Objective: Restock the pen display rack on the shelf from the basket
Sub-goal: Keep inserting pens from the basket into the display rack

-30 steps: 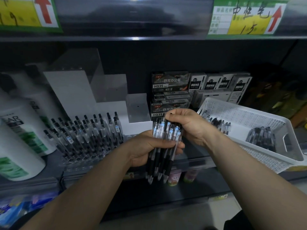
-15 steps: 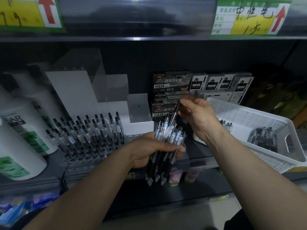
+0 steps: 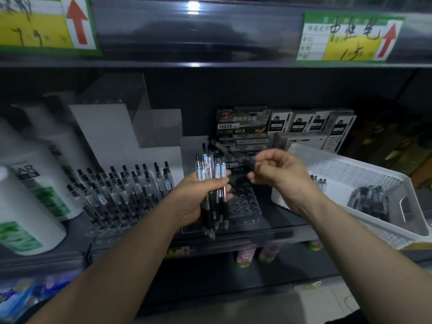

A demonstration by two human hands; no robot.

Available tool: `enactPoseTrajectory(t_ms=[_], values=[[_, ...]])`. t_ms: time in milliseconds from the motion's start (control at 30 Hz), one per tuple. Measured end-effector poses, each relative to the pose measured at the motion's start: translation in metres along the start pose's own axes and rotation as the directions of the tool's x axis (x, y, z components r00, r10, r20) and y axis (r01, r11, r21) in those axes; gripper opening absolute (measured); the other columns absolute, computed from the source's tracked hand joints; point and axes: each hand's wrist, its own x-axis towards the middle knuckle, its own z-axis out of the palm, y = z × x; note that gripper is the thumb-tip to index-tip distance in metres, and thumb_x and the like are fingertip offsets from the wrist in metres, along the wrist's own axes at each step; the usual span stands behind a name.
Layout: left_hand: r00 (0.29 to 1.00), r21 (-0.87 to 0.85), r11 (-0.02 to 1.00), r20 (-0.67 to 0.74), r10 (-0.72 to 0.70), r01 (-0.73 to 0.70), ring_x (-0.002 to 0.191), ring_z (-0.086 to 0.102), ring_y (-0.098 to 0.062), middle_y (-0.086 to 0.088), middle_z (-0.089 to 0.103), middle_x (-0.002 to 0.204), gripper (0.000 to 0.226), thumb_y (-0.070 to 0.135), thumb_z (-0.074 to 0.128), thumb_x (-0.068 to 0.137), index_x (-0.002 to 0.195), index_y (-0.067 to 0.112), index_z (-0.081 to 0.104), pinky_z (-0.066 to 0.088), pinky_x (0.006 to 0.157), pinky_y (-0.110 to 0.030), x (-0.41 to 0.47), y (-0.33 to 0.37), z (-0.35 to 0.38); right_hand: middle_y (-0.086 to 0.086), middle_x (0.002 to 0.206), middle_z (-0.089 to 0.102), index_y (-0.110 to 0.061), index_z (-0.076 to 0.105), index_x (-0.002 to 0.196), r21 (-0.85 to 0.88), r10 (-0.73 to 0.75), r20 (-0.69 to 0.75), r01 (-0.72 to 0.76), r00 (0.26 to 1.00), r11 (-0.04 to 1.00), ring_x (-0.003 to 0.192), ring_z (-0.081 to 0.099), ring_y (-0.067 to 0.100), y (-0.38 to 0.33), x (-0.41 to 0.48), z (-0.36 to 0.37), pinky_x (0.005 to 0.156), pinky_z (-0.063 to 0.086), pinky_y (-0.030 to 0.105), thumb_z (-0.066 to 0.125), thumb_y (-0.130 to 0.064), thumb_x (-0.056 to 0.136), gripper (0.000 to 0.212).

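Right fingers: on my right hand [image 3: 282,176], curled, pinching one blurred single pen [image 3: 224,149] that slants up to the left.
Left fingers: my left hand [image 3: 198,199] wraps a bundle of pens [image 3: 211,174], tips down.
Rack [image 3: 245,206]: clear, just behind the bundle; standing pens fill its left part.
Basket [image 3: 339,169]: white, to the right, with loose pens [image 3: 369,202] inside.

Left hand [image 3: 196,199] grips a pen bundle [image 3: 211,172]; right hand [image 3: 280,176] (blurred) pinches 1 pen [image 3: 225,150].
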Motion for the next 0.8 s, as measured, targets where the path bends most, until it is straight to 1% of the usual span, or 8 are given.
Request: enactPoseTrajectory(t_ms=[267, 333, 400, 467, 533, 633, 700, 800], values=[[0.996, -0.061, 0.997, -0.077, 0.048, -0.053, 0.074, 0.064, -0.020, -0.008, 0.069, 0.084, 0.024, 0.012, 0.065, 0.089, 0.111, 0.001, 0.065, 0.057, 0.075, -0.039, 0.008, 0.000, 0.005, 0.003, 0.065, 0.058, -0.008, 0.059, 0.080, -0.321, 0.155, 0.338, -0.041, 0.928, 0.946, 0.062, 0.063, 0.020, 0.017, -0.009, 0.000, 0.061, 0.050, 0.019, 0.062, 0.021, 0.076, 0.030], [0.996, -0.063, 0.997, -0.076, 0.049, -0.054, 0.087, 0.067, -0.023, -0.013, 0.072, 0.100, 0.036, 0.016, 0.074, 0.078, 0.111, 0.003, 0.068, 0.058, 0.081, -0.043, 0.008, 0.000, 0.006, -0.004, 0.061, 0.059, -0.012, 0.060, 0.078, -0.363, 0.179, 0.376, -0.033, 0.909, 0.931, 0.067, 0.057, 0.023, 0.017, -0.008, -0.001, 0.068, 0.049, 0.027, 0.067, 0.019, 0.073, 0.032], [0.996, -0.058, 0.997, -0.078, 0.043, -0.047, 0.087, 0.071, -0.025, -0.014, 0.073, 0.106, 0.055, 0.020, 0.080, 0.065, 0.116, 0.006, 0.065, 0.059, 0.070, -0.038, 0.008, 0.000, 0.006, -0.003, 0.063, 0.060, -0.014, 0.060, 0.076, -0.413, 0.207, 0.396, -0.028, 0.895, 0.910, 0.071, 0.052, 0.026, 0.016, -0.009, -0.002, 0.066, 0.044, 0.031, 0.069, 0.017, 0.072, 0.032], [0.996, -0.045, 0.997, -0.074, 0.059, -0.062, 0.086, 0.071, -0.023, -0.008, 0.075, 0.101, 0.037, 0.014, 0.075, 0.076, 0.111, 0.009, 0.067, 0.057, 0.066, -0.034, 0.009, 0.000, 0.006, 0.008, 0.069, 0.062, -0.012, 0.060, 0.075, -0.442, 0.221, 0.404, -0.023, 0.888, 0.897, 0.068, 0.056, 0.024, 0.013, -0.009, -0.001, 0.063, 0.044, 0.029, 0.068, 0.014, 0.076, 0.027], [0.996, -0.025, 0.998, -0.058, 0.060, -0.062, 0.095, 0.068, -0.022, -0.001, 0.075, 0.099, 0.020, 0.011, 0.068, 0.086, 0.106, 0.012, 0.069, 0.056, 0.073, -0.035, 0.008, 0.001, 0.006, 0.015, 0.072, 0.061, -0.009, 0.059, 0.077, -0.428, 0.205, 0.370, -0.030, 0.906, 0.903, 0.063, 0.062, 0.018, 0.012, -0.008, 0.000, 0.062, 0.046, 0.026, 0.062, 0.012, 0.082, 0.021], [0.999, 0.035, 0.998, 0.014, 0.046, -0.047, 0.096, 0.067, -0.020, -0.004, 0.073, 0.098, 0.023, 0.008, 0.065, 0.089, 0.111, 0.007, 0.067, 0.058, 0.077, -0.038, 0.006, -0.002, 0.009, 0.013, 0.082, 0.061, -0.006, 0.061, 0.092, -0.392, 0.122, 0.258, -0.011, 0.958, 0.920, 0.075, 0.061, 0.019, 0.011, -0.003, 0.003, 0.072, 0.047, 0.029, 0.061, -0.004, 0.090, 0.003], [0.991, 0.027, 0.998, 0.122, 0.052, -0.055, 0.088, 0.069, -0.021, -0.010, 0.071, 0.091, 0.020, 0.002, 0.062, 0.089, 0.109, 0.002, 0.064, 0.060, 0.079, -0.041, 0.002, -0.006, 0.013, 0.006, 0.084, 0.064, -0.007, 0.062, 0.102, -0.306, 0.125, 0.229, -0.051, 0.965, 0.951, 0.078, 0.060, 0.017, 0.013, 0.000, 0.005, 0.079, 0.049, 0.031, 0.060, -0.018, 0.092, 0.015], [0.972, 0.052, 0.996, 0.227, 0.057, -0.070, 0.076, 0.070, -0.023, -0.012, 0.069, 0.084, 0.014, -0.002, 0.061, 0.088, 0.102, 0.000, 0.062, 0.061, 0.071, -0.042, -0.002, -0.014, 0.019, 0.002, 0.077, 0.063, -0.007, 0.057, 0.116, -0.112, 0.159, 0.284, -0.132, 0.946, 0.985, 0.061, 0.058, 0.011, 0.009, 0.000, 0.014, 0.057, 0.050, 0.026, 0.061, -0.023, 0.092, 0.029]])
